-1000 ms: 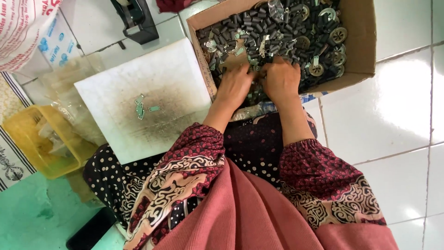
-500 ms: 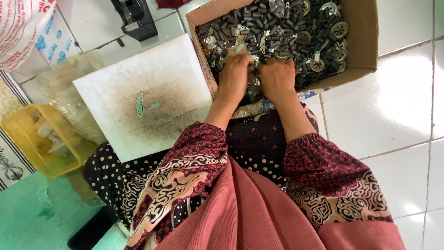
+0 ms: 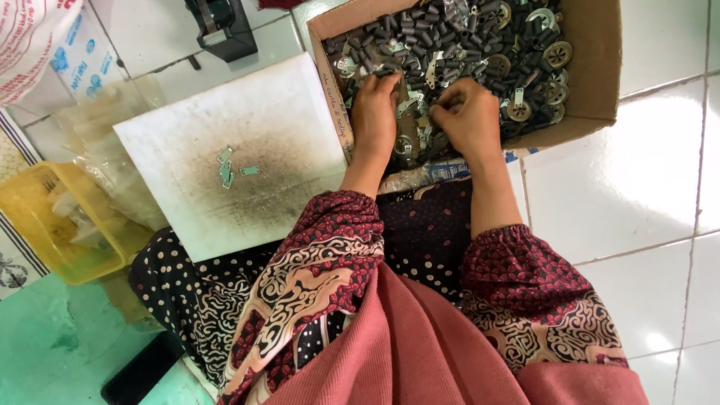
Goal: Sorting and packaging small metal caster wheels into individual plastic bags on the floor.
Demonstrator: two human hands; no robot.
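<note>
White glossy tiled floor (image 3: 645, 172) under everything; you sit on it, patterned dark-red sleeves in the lower part of the view.

Brown open-topped cardboard box (image 3: 596, 67) sits ahead of your knees, filled with a heap of small dark grey metal cylinders and silvery stamped metal parts (image 3: 457, 37), some round and wheel-like at the right side.

White square board with a sooty grey smudge (image 3: 232, 157) lies just left of the box, touching its left wall. A few small flat metal pieces (image 3: 229, 169) rest in the smudge, near each other.

Translucent yellow plastic tray (image 3: 52, 225) at far left, partly under clear plastic bags.

Black metal tool (image 3: 221, 26) stands beyond the board, top edge of view.

Your left hand (image 3: 375, 112) lies palm-down in the heap by the near-left corner, fingers spread flat among the parts; grip not closed on anything visible.

Your right hand (image 3: 469, 116) is just beside it, fingers curled into the parts; cannot tell what the grip encloses.
</note>
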